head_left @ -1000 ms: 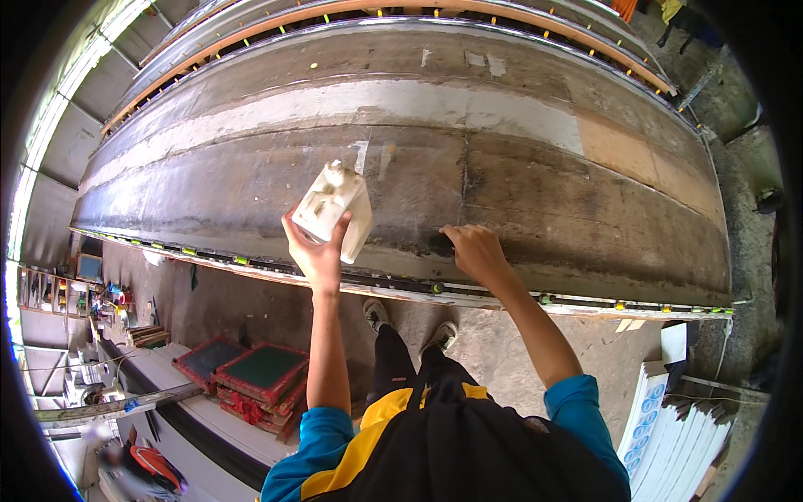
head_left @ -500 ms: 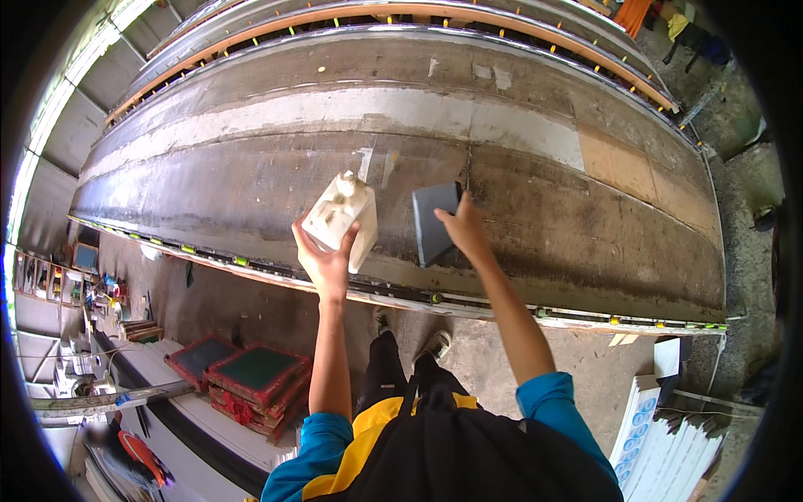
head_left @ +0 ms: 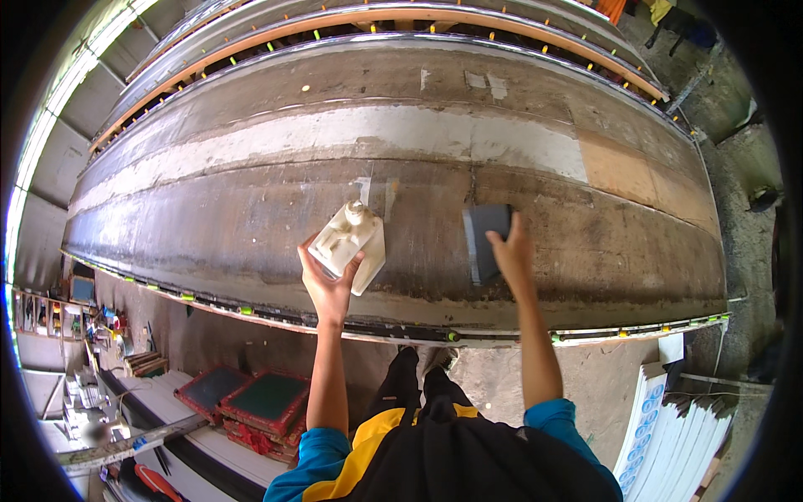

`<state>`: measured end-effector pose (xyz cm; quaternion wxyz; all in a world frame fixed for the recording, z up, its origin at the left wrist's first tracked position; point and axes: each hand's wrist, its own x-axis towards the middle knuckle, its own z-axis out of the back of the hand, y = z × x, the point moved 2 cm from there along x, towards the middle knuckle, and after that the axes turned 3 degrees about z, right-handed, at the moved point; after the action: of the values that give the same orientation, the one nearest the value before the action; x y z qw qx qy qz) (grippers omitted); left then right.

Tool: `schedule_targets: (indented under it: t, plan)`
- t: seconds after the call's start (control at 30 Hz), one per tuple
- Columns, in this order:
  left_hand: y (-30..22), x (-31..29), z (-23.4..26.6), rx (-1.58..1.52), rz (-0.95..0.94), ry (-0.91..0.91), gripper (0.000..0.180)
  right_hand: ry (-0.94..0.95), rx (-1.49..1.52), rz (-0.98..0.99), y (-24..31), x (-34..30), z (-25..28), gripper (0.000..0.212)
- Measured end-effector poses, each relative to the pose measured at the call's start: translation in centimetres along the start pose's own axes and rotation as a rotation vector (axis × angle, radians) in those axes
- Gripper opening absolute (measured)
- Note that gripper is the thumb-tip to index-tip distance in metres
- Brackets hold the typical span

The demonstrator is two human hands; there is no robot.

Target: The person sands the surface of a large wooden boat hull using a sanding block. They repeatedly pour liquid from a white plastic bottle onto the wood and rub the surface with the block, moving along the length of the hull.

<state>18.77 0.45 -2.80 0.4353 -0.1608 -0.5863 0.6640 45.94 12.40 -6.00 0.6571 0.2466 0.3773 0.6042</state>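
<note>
Left grip (head_left: 329,290) clasps the jug (head_left: 355,231), right grip (head_left: 518,253) the pad (head_left: 487,230). The pad is apart, to the jug's right, long axis running near-to-far.

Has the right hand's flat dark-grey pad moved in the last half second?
Yes, rightward: the flat dark-grey pad was left of the dark seam across the brown tabletop; now it's mostly right of it.
</note>
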Motion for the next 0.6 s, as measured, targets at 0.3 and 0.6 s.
schedule_targets:
  t: [0.3, 0.6]
  plan:
    - [1.2, 6.0, -0.6, -0.008, -0.034, 0.127, 0.059, -0.211, -0.064, -0.003, -1.7, 10.7, -0.6, 0.065]
    - [3.4, 8.1, -1.6, -0.228, 0.144, 0.254, 0.060, 0.031, -0.217, 0.263, 6.2, 8.7, -9.5, 0.071]
